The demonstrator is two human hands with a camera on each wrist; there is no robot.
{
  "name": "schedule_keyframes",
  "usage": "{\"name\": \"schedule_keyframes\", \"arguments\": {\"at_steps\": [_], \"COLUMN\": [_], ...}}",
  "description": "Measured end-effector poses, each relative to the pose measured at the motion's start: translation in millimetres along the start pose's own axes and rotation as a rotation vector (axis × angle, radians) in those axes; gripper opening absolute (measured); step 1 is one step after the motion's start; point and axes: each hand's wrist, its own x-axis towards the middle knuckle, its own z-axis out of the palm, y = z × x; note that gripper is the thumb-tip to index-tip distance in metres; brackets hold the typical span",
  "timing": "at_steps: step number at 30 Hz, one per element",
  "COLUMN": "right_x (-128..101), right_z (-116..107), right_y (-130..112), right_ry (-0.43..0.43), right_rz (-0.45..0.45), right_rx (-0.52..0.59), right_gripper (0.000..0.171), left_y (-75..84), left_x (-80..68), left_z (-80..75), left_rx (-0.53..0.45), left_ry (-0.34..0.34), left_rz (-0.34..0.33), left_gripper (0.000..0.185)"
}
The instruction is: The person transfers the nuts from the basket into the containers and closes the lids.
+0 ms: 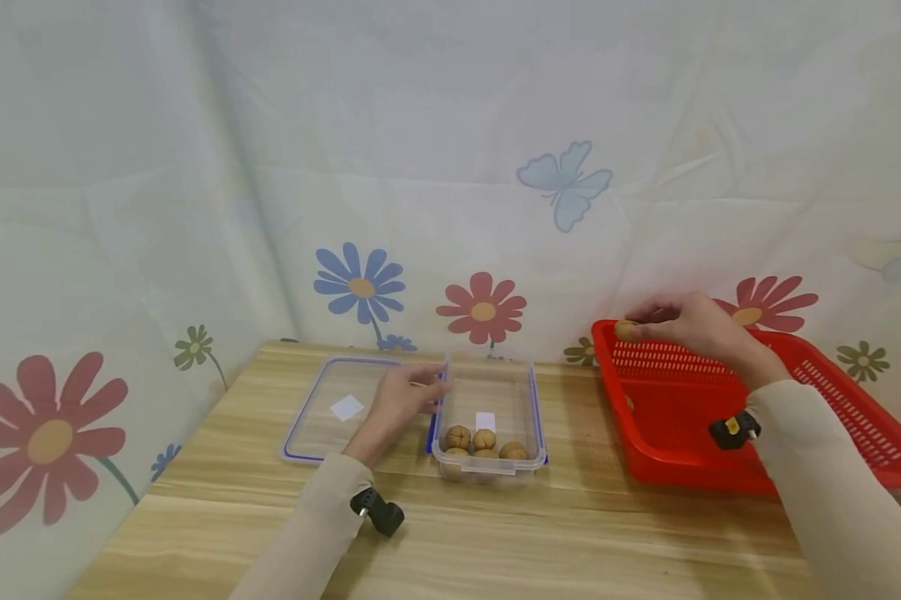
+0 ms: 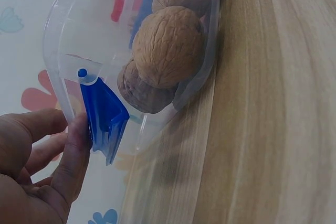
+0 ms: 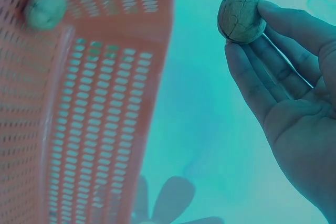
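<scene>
Walnut (image 1: 627,330) pinched in my right hand (image 1: 690,327) fingers over one red basket (image 1: 818,408), four walnuts (image 1: 484,442) in one clear box (image 1: 489,392), my left hand (image 1: 401,400) fingers relaxed against its blue clasp (image 2: 106,119), one lid (image 1: 337,406) on tabletop (image 1: 555,533).

no readable text, labels, brands or numbers anywhere

A makeshift recording booth — flower-printed sheet (image 1: 450,208) draped behind a wooden table (image 1: 495,533).

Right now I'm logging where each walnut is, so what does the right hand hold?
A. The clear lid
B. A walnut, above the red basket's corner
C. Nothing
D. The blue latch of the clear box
B: the right hand pinches a walnut in its fingers over the red basket.
</scene>
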Motion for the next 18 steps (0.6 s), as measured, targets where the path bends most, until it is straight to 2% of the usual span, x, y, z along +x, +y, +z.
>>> {"name": "schedule_keyframes", "arguments": {"at_steps": [11, 18], "right_x": [-11.6, -14.9], "right_z": [9.7, 25.5], "right_y": [-38.8, -53.3], "right_ry": [0.031, 0.068], "right_rz": [-0.079, -0.200], "right_rx": [0.019, 0.051], "right_gripper": [0.047, 0.036], "left_y": [-1.9, -1.2], "left_x": [1.1, 0.8], "left_z": [0.3, 0.4], "left_rx": [-0.011, -0.019], "left_ry": [0.005, 0.006], "left_rz": [0.002, 0.002], "left_gripper": [0.036, 0.037]}}
